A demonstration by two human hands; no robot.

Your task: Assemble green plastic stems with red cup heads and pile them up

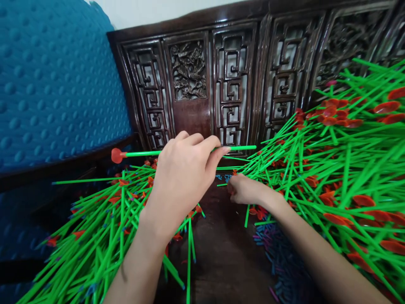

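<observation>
Gripping green stick [144, 154] near-level: left hand [185, 169]; red end [117, 156] points left. Right hand [244, 189] curled, contents unclear.

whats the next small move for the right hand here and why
Probably raise the right hand toward the bare end of the green stick that the left hand holds: several sticks in the pile at left show blue tips, and this end shows none.

Left hand [186, 173] raised, back showing, thumb and index pinched. Right hand [244, 189] lower, fingers curled, forearm slanting.
</observation>
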